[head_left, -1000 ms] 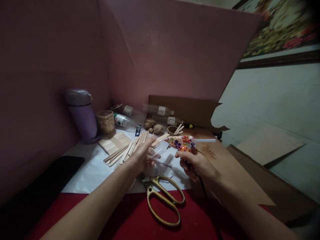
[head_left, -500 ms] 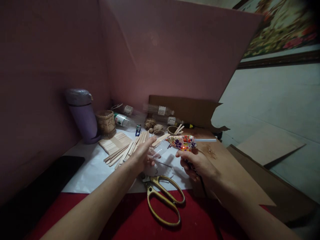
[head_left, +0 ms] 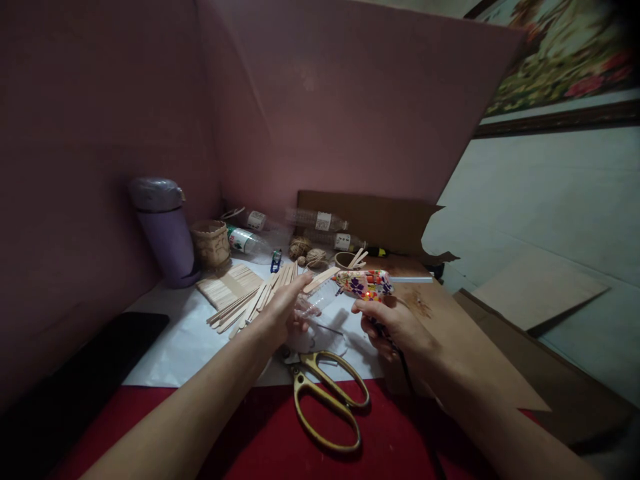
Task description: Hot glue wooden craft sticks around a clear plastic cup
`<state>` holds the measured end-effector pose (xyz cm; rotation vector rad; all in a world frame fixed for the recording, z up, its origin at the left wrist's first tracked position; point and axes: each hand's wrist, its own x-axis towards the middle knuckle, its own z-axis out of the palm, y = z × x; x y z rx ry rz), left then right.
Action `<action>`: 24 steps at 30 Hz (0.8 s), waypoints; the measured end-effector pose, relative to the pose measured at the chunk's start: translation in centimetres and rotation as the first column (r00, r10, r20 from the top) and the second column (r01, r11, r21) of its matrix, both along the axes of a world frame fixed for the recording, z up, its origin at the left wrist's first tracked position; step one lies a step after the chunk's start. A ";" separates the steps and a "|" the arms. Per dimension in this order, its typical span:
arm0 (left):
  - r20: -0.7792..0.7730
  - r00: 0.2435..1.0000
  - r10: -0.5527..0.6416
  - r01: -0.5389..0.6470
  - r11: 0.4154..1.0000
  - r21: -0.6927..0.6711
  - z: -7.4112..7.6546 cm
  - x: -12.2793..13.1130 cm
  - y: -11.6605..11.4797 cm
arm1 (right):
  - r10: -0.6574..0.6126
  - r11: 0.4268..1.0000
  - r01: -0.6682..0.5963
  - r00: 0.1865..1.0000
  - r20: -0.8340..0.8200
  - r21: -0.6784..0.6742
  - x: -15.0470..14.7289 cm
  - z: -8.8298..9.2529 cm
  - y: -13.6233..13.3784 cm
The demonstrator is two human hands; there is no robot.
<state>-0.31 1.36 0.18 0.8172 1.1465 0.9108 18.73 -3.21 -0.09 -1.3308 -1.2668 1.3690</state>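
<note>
My left hand (head_left: 287, 308) is closed around a clear plastic bottle (head_left: 323, 298), partly hidden by the fingers. A flat wooden craft stick (head_left: 323, 279) lies along the bottle's upper side, beside my thumb. A flower-patterned glue gun (head_left: 365, 285) is gripped by the handle in my right hand (head_left: 395, 327). Its nozzle points left and sits close to the stick's far end; whether they touch I cannot tell. A pale glue stick (head_left: 413, 280) juts from its back. Large gold-handled scissors (head_left: 330, 400) lie in front of my hands.
Loose craft sticks (head_left: 260, 300) and a bundled stack (head_left: 233, 283) lie left on white paper (head_left: 165, 347). Behind are twine balls (head_left: 316, 258), plastic bottles (head_left: 247, 241), a carved cup (head_left: 211, 245) and a purple tumbler (head_left: 167, 233). Cardboard (head_left: 465, 347) covers the right side.
</note>
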 end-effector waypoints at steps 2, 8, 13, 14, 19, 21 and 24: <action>0.002 1.000 0.012 -0.012 1.000 -0.004 0.0 0.0 0.0 | -0.002 1.000 0.002 1.000 0.004 0.000 0.0 0.0 0.0; 0.015 0.999 0.036 -0.036 0.999 -0.019 0.2 0.1 -0.1 | -0.004 1.000 0.004 1.000 -0.004 -0.003 0.0 0.1 0.1; 0.003 0.999 0.035 -0.035 0.999 -0.002 0.1 0.1 -0.1 | -0.009 1.000 0.009 1.000 0.002 0.003 0.0 0.0 0.1; 0.005 1.000 0.030 -0.030 1.000 0.001 0.0 0.0 0.0 | -0.009 1.000 0.009 1.000 -0.001 0.004 0.1 -0.1 0.1; 0.011 1.000 0.023 -0.023 1.000 0.005 0.0 0.0 0.0 | -0.005 1.000 0.005 1.000 -0.018 0.009 0.2 -0.3 0.2; 0.009 1.000 0.013 -0.013 1.000 0.009 -0.1 0.0 0.0 | -0.007 1.000 0.007 1.000 -0.018 0.002 0.3 -0.4 0.3; 0.005 1.000 0.006 -0.006 1.000 0.013 -0.1 0.0 0.0 | -0.010 1.000 0.010 1.000 -0.003 -0.010 0.3 -0.3 0.3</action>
